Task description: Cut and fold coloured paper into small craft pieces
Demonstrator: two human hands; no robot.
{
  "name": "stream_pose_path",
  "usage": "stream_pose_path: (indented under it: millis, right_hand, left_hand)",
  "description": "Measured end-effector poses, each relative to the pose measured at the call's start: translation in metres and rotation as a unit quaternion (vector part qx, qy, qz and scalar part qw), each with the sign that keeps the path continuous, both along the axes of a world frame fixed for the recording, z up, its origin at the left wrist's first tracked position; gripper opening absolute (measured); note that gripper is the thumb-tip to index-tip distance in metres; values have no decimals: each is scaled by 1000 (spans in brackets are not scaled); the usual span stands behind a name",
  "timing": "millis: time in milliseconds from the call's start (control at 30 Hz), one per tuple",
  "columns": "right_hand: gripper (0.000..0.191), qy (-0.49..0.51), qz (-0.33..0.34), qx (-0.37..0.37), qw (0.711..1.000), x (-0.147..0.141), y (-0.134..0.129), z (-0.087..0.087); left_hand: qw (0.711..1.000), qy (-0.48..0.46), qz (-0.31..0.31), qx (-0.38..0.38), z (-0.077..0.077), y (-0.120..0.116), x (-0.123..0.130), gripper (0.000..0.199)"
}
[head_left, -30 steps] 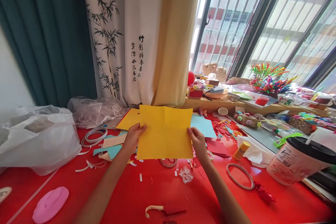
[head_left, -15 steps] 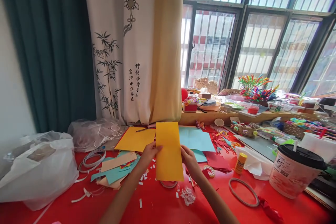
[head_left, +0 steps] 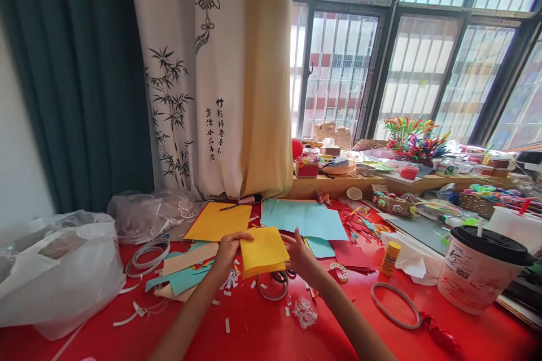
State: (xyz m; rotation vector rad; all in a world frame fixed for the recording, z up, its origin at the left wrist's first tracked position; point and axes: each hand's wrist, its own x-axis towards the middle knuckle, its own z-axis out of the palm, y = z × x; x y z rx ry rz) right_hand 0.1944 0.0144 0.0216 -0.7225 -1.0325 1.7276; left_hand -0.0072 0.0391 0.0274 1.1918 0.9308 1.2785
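A sheet of yellow paper (head_left: 263, 249), folded over into a near square, is held up above the red table. My left hand (head_left: 231, 247) pinches its left edge, thumb on top. At the right edge is my right hand (head_left: 301, 256), fingers stretched out against and partly behind the paper, thumb raised off it. Below the paper, a hoop-like ring (head_left: 273, 289) and the dark handles of what look like scissors (head_left: 281, 276) show partly. More yellow paper (head_left: 220, 221) with a black pen (head_left: 232, 207) on it lies beyond my left hand; light blue sheets (head_left: 302, 219) lie beyond my right.
White plastic bag (head_left: 63, 271) at left, beside tape rolls (head_left: 146, 256) and paper offcuts (head_left: 190, 271). To the right are a glue stick (head_left: 390, 258), red paper (head_left: 353, 256), a grey ring (head_left: 396, 306) and a large lidded cup (head_left: 480, 271). Paper scraps (head_left: 305, 313) litter the red table (head_left: 254, 333).
The long yellow strip, upright before, is now folded into a shorter piece. My right thumb has come away from its edge. More of the blue sheets and the ring beneath shows.
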Motion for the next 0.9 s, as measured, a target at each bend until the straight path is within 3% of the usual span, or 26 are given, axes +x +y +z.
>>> stream_pose_path:
  millis: [100, 300, 433, 533, 633, 800, 900]
  right_hand:
    - [57, 35, 52, 18, 998, -2, -3, 1]
    - [43, -59, -54, 94, 992, -6, -2, -9]
    - [44, -27, -65, 92, 993, -8, -3, -4]
    - [45, 31, -56, 52, 997, -13, -8, 1]
    - [45, -1, -23, 27, 999, -18, -13, 2]
    - [39, -74, -5, 30, 997, -17, -14, -1]
    - [37, -84, -6, -7, 996, -16, -12, 3]
  left_hand:
    - [999, 7, 31, 14, -2, -3, -4, 21]
    - [997, 10, -77, 15, 11, -16, -12, 36]
    - [997, 52, -57, -26, 9, -11, -10, 52]
    - [1000, -14, -7, -9, 2, -14, -2, 46]
    - [997, -76, 28, 4, 1, -25, 7, 43]
    - [1000, 3, 26, 2, 4, -30, 5, 39]
    - [998, 45, 45, 9, 2, -24, -1, 38]
